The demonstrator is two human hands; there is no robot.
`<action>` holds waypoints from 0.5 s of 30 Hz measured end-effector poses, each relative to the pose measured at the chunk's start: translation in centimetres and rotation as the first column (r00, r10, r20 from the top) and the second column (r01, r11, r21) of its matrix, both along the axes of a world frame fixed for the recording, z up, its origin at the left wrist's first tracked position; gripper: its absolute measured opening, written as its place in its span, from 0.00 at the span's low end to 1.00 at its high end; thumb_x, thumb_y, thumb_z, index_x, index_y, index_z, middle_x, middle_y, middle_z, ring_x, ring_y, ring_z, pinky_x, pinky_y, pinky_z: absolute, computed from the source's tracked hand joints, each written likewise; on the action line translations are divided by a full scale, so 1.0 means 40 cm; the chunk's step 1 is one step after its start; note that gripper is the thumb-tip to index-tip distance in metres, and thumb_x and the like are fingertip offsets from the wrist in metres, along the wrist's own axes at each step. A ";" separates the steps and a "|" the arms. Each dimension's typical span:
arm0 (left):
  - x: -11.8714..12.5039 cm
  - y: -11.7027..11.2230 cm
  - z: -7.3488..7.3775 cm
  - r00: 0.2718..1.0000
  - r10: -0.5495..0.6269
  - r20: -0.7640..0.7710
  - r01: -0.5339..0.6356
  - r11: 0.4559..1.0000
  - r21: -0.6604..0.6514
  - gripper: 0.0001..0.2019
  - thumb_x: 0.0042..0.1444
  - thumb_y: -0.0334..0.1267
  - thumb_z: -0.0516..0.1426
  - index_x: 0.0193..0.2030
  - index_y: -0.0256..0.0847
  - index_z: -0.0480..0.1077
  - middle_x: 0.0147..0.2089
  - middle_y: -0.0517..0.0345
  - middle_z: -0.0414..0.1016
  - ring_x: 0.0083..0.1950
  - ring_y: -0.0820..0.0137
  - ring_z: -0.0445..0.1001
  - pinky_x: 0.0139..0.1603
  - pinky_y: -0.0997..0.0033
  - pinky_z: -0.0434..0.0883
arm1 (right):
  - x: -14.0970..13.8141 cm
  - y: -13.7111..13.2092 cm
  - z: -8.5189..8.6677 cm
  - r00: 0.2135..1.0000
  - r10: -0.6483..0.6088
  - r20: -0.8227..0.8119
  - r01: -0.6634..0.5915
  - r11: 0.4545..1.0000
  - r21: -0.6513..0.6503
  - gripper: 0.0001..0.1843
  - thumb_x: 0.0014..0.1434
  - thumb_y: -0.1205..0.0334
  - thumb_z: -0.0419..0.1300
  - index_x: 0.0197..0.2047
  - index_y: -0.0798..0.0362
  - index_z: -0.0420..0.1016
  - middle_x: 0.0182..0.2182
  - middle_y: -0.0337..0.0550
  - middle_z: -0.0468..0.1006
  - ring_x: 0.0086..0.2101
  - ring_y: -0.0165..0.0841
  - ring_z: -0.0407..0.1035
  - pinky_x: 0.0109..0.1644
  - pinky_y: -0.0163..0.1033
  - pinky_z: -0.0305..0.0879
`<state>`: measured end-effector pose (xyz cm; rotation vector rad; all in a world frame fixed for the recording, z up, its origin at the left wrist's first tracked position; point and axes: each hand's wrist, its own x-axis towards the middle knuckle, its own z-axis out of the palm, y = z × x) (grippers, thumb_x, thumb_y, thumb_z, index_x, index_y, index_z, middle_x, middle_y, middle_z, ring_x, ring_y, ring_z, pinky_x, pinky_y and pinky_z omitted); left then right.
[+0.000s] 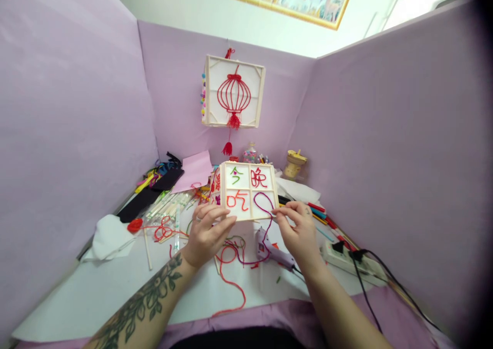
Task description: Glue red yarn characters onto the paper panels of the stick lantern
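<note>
A small wooden-framed box lantern [250,190] with white panels is raised above the table, tilted toward me. Three of its front panes carry yarn characters in green, dark red and orange-red. My left hand [206,231] is closed on its lower left corner. Across the lower right pane lies a loop of purple yarn [264,196], whose tail hangs down to the table. At the lower right corner my right hand [298,231] pinches the yarn by the frame's edge; its fingertips partly hide the contact. Below the lantern, a lilac glue gun [275,251] lies on its side.
A finished-looking lantern [234,92] hangs against the back partition. Red yarn [233,282] trails over the white table [115,292]. Bagged sticks [165,205] and black sheets [150,197] lie left. A power strip [354,267] with black cords, markers [319,213] and a lidded cup [295,164] sit right.
</note>
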<state>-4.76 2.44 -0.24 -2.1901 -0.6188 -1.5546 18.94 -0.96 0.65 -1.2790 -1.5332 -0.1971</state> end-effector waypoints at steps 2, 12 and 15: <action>0.000 0.001 -0.001 1.000 -0.004 0.000 0.004 1.000 -0.003 0.16 0.53 0.28 0.62 0.48 0.47 0.72 0.44 0.56 0.75 0.48 0.67 0.72 0.53 0.58 0.67 | 0.005 -0.003 0.002 1.000 -0.003 -0.025 0.003 1.000 0.013 0.09 0.57 0.66 0.57 0.32 0.51 0.81 0.33 0.43 0.69 0.38 0.37 0.64 0.44 0.45 0.61; -0.001 -0.001 0.001 1.000 -0.002 -0.012 0.002 1.000 -0.012 0.16 0.54 0.28 0.62 0.48 0.48 0.72 0.44 0.56 0.75 0.48 0.66 0.72 0.53 0.57 0.68 | 0.010 -0.004 0.005 0.999 -0.008 0.031 0.008 1.000 -0.023 0.11 0.58 0.66 0.56 0.30 0.49 0.80 0.33 0.44 0.69 0.39 0.39 0.63 0.44 0.47 0.61; -0.001 0.000 0.001 1.000 -0.008 -0.017 0.008 1.000 -0.007 0.16 0.53 0.27 0.62 0.48 0.47 0.72 0.44 0.55 0.75 0.48 0.66 0.72 0.53 0.57 0.68 | 0.015 -0.009 0.009 1.000 -0.020 0.004 0.020 1.000 -0.009 0.11 0.58 0.65 0.56 0.31 0.49 0.80 0.33 0.44 0.69 0.38 0.38 0.64 0.44 0.47 0.61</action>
